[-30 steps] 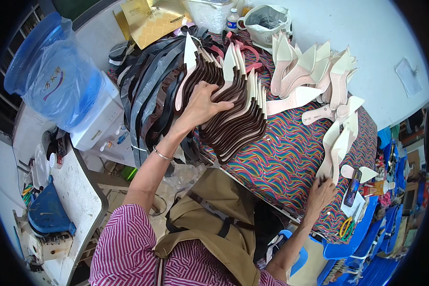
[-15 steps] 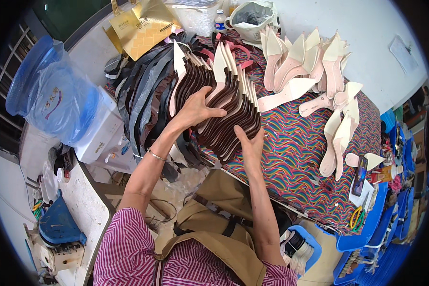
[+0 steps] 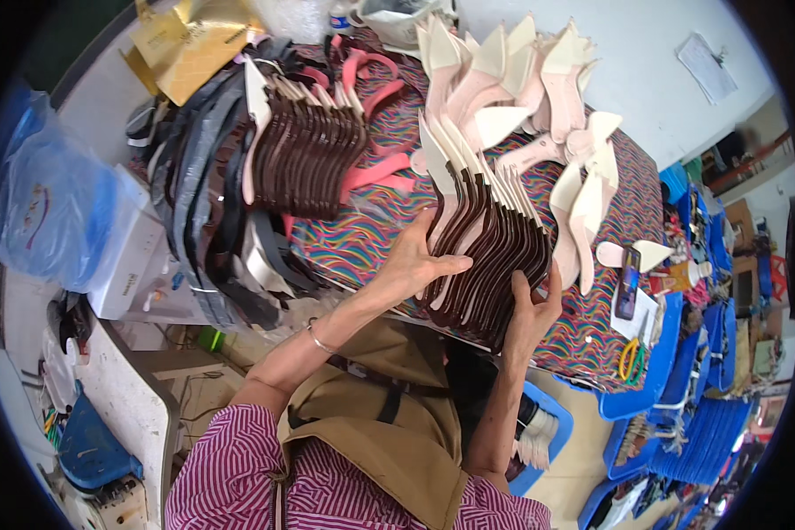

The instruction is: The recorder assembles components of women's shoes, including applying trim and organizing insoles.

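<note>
A stack of pointed shoe insoles (image 3: 479, 261), with dark brown edges and cream toe ends, stands on edge between my hands. My left hand (image 3: 415, 262) grips its left side, thumb laid across the front. On the other side, my right hand (image 3: 534, 309) presses fingers and thumb against the stack's lower right. Left of it, a second row of dark-edged insoles (image 3: 305, 155) stands apart on the patterned cloth (image 3: 344, 247). Pale pink and cream insoles (image 3: 564, 93) lie heaped behind and to the right of the held stack.
Dark strips (image 3: 208, 194) hang over the table's left end, and pink straps (image 3: 380, 172) lie behind. At the right edge are a phone (image 3: 628, 283), yellow-handled scissors (image 3: 629, 360) and blue trays (image 3: 671, 353). A blue-and-white water dispenser (image 3: 119, 256) stands at left.
Both hands have carried one stack of insoles to the right, away from the other row, which stays at left. The whole view has also shifted.
</note>
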The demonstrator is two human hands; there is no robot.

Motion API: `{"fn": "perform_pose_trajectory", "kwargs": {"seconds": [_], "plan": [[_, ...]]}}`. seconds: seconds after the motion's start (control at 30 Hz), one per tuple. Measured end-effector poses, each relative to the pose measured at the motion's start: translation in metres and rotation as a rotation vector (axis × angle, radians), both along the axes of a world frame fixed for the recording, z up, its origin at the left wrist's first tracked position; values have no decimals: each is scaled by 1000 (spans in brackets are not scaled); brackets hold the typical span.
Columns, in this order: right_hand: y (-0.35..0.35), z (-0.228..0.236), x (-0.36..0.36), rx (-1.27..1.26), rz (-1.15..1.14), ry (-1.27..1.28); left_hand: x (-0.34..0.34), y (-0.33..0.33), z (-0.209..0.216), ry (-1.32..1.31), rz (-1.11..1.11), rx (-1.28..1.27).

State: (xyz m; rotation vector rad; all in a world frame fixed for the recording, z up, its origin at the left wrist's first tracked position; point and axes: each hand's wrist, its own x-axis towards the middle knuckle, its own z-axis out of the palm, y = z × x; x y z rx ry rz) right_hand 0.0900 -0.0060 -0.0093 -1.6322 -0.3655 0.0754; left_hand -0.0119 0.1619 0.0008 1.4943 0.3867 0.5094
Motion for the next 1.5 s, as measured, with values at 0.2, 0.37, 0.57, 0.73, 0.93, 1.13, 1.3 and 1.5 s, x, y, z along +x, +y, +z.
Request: {"fn": "perform_pose_trajectory", "kwargs": {"seconds": [0.2,0.37,0.57,0.73,0.93,1.13,1.3,1.5], "plan": [[-31,-9,37,-283,53,-21,33,-13,-40,79,-102,-399],[-23,-1,49,-626,-154,-637,34,-22,-40,33,-59,-308],[32,15,44,-764,-63,-556,31,-23,-38,105,-52,-236],[53,2,44,-921,-124,-598,32,-23,-27,157,-94,-219],[59,-12,45,-865,-177,-632,31,-18,-24,98,-119,-348],[56,-13,52,-789,-228,-569,25,-18,-26,74,-133,-350],[1,-1,80,-191,-107,-221,20,-17,-33,75,-254,-463],[-36,5,75,-470,98,-21,36,-18,-42,71,-235,-474]]}}
